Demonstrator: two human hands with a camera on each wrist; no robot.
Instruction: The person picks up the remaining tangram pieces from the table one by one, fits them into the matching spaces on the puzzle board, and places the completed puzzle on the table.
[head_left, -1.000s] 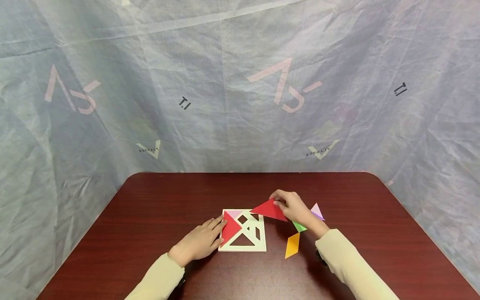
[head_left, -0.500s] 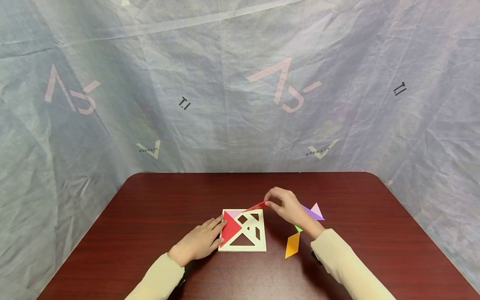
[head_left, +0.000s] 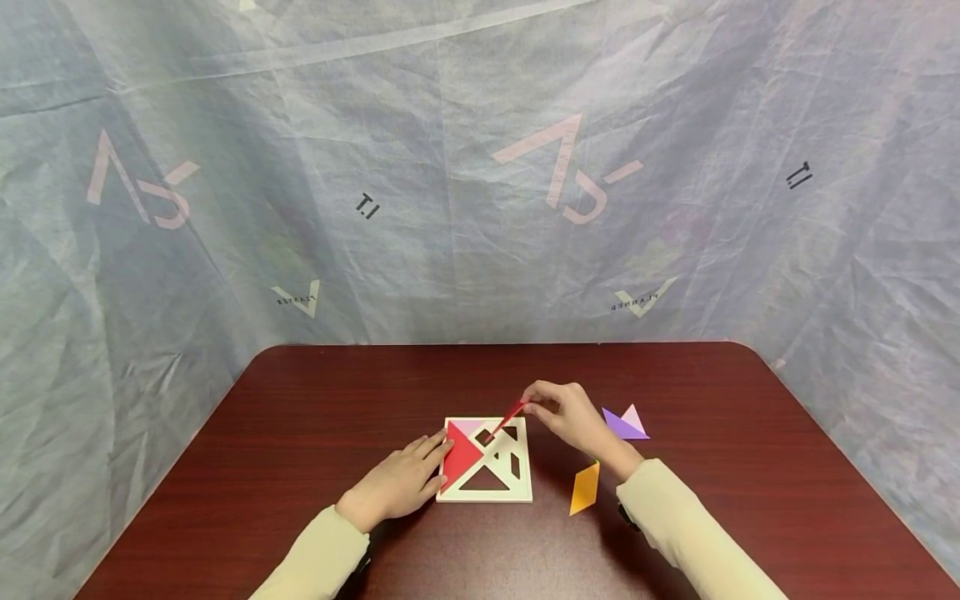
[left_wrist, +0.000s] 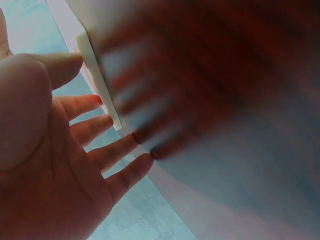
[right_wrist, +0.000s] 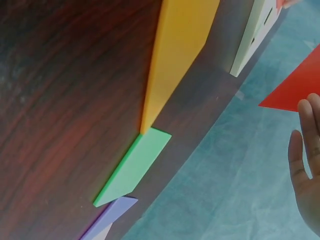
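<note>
In the head view a white tangram board (head_left: 487,498) with cut-out shapes lies on the table, a red triangle (head_left: 461,458) and a pink piece (head_left: 467,427) set in its left part. My left hand (head_left: 401,482) rests with outstretched fingers along the board's left side, fingertips over the red triangle. Between thumb and fingers my right hand (head_left: 572,417) pinches a second red triangle (head_left: 505,421), seen nearly edge-on above the upper right of the board. The right wrist view shows part of this held red triangle (right_wrist: 300,82) beside the fingers.
Right of the board lies an orange parallelogram (head_left: 585,489). Farther back a purple triangle (head_left: 624,426) sits against a light pink one (head_left: 634,414). A green piece (right_wrist: 134,167) touches the orange one in the right wrist view; the right forearm mostly hides it from the head.
My right hand has moved a little left, tilting the held red triangle from face-on to nearly edge-on, its lower tip now over the board's cut-outs. The left hand has stayed still.
</note>
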